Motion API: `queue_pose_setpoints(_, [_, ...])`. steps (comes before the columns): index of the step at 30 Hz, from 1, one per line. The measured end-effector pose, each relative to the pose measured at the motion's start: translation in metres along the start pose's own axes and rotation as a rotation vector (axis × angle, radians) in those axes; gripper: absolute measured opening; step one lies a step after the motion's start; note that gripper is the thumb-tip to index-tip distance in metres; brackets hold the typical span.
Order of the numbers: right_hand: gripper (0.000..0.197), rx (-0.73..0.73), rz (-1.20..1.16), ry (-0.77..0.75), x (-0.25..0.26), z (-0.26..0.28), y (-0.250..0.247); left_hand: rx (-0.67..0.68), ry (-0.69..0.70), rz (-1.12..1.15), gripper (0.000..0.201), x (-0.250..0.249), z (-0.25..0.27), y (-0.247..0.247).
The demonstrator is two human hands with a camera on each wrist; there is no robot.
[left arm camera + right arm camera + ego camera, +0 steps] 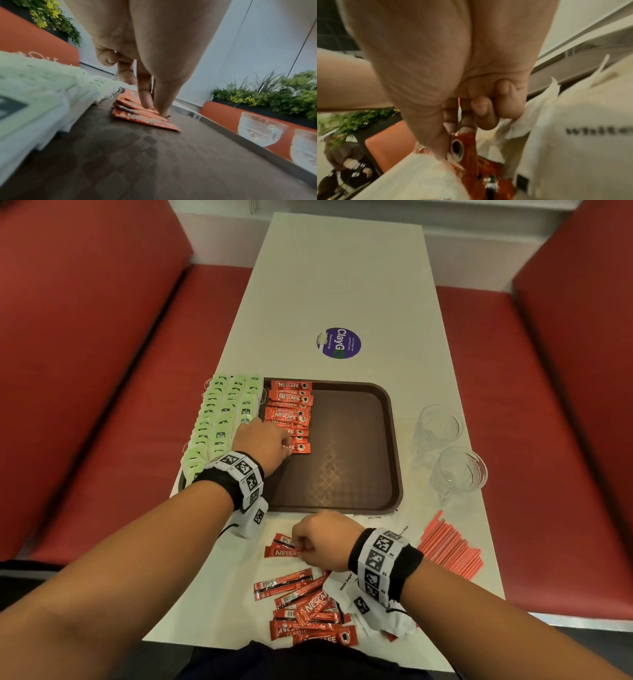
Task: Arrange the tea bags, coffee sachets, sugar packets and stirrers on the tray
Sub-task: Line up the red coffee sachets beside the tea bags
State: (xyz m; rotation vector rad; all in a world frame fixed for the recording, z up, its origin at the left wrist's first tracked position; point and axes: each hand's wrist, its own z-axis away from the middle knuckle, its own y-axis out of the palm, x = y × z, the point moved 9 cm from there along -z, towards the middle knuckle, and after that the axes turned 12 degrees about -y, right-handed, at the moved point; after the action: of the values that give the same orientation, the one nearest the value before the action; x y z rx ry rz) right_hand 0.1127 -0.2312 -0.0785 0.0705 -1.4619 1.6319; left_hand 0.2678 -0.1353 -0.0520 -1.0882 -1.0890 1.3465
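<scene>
A brown tray point(352, 440) holds rows of green tea bags point(222, 419) along its left side and a column of red coffee sachets point(291, 405) beside them. My left hand point(287, 448) pinches the end of the nearest sachet point(301, 448) in that column; the left wrist view shows thumb and forefinger tips point(145, 104) on the overlapping sachets point(145, 119). In front of the tray, my right hand point(301, 546) pinches a loose sachet point(282, 552) lying on the table. Thumb and fingers grip its end point(462, 146) in the right wrist view.
A loose pile of sachets point(301, 607) lies at the table's near edge, with white sugar packets point(342, 583) under my right wrist. Red stirrers point(448, 549) lie to the right. Two glass cups point(440, 426) stand right of the tray. Red benches flank the table.
</scene>
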Motion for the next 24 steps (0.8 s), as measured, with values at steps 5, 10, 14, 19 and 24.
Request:
queue_pose_setpoints(5, [0.011, -0.132, -0.118, 0.045, -0.003, 0.017, -0.022, 0.006, 0.128, 0.092, 0.015, -0.004, 0.040, -0.012])
queue_pose_setpoints(10, [0.022, -0.301, -0.236, 0.110, -0.016, 0.036, -0.041, 0.171, 0.298, 0.064, 0.015, -0.007, 0.089, 0.015])
queue_pose_setpoints(14, [0.022, -0.342, -0.360, 0.176, -0.028, 0.050, -0.042, 0.267, 0.414, -0.020, 0.026, -0.015, 0.122, 0.040])
queue_pose_setpoints(19, [0.026, -0.354, -0.349, 0.199, -0.033, 0.055, -0.037, 0.316, 0.483, -0.107, 0.038, -0.018, 0.144, 0.060])
queue_pose_setpoints(24, [0.030, -0.299, -0.366, 0.209, -0.034, 0.054, -0.027, 0.307, 0.410, -0.132, 0.028, -0.014, 0.141, 0.059])
